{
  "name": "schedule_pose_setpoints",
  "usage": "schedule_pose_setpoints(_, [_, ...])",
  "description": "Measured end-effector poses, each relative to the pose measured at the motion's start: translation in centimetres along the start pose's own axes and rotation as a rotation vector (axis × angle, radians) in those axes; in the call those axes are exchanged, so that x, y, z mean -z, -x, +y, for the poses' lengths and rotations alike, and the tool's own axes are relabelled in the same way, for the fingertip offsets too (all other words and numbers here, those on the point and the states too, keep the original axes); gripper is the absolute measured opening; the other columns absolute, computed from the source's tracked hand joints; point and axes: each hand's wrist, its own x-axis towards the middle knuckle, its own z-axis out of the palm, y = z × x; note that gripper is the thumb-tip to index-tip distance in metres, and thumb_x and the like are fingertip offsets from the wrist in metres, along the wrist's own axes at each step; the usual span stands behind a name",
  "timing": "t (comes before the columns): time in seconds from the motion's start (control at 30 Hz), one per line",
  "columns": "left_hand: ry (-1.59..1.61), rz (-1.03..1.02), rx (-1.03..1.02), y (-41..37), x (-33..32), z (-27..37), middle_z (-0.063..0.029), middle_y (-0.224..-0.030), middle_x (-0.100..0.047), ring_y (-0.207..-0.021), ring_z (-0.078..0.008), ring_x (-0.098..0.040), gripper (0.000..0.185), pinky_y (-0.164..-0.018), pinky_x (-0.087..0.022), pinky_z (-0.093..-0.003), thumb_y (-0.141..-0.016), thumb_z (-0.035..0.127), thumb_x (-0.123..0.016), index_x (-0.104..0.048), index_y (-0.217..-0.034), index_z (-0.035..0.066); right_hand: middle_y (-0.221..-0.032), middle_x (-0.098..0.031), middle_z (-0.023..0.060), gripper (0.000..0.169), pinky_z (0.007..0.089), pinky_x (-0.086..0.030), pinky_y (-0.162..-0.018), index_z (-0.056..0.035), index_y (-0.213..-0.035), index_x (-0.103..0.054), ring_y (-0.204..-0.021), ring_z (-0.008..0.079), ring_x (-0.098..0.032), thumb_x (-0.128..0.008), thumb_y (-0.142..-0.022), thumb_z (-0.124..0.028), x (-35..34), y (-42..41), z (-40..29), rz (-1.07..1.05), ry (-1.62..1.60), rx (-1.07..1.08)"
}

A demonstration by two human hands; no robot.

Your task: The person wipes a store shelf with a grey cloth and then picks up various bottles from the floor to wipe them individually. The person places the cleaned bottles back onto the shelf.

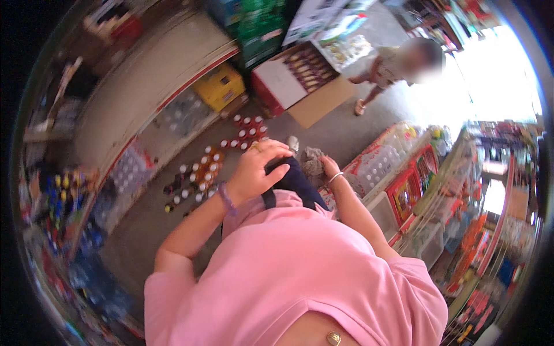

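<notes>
My left hand [262, 171], with a ring on a finger and a purple band at the wrist, is near my dark-trousered leg [296, 179]. Nothing shows in it, and its thumb stands apart from the fingers; whether it rests on the leg, I cannot tell. In my right hand [330, 166], a white bangle at the wrist, I hold a crumpled grey cloth [312, 160] beside that leg. On the floor past my left hand stand red bottles with white caps [247, 133] and a group of amber and dark bottles [205, 171].
An opened carton of packed goods [281, 84] stands ahead, its flap out. Low shelving [160, 108] on the left holds a yellow box [220, 86] and wrapped bottles [130, 168]. Stocked racks [402, 186] line the right. A person [383, 71] is on the floor beyond the carton.
</notes>
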Motion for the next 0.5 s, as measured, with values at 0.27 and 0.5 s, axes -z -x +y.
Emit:
schedule_pose_setpoints(0.27, [-0.248,0.164,0.323,12.8,3.2,-5.3,-0.0135,-0.115,-0.051,-0.106,-0.0284,-0.051,0.049,-0.089,-0.042,-0.0353,-0.073,0.01,-0.065,-0.049,-0.119,0.004,-0.104,-0.059,0.0092,0.039,0.0304,-0.049,-0.079,-0.0021,-0.12,-0.048,-0.091,0.0188,-0.059,-0.053,-0.082,-0.007,-20.0,11.8,-4.7,-0.711,0.138,-0.09])
schedule_pose_setpoints(0.5, [0.581,0.766,0.692,19.5,2.5,-8.3,-0.0101,-0.104,-0.056,-0.097,-0.0188,-0.054,0.042,-0.084,-0.043,-0.0285,-0.072,-0.006,-0.058,-0.048,-0.113,-0.001,-0.111,-0.054,0.0148,0.063,0.0337,-0.044,-0.087,-0.0016,-0.126,-0.04,-0.103,0.0263,-0.054,-0.069,-0.074,-0.021,-28.2,15.6,-0.1,-1.007,0.772,0.346])
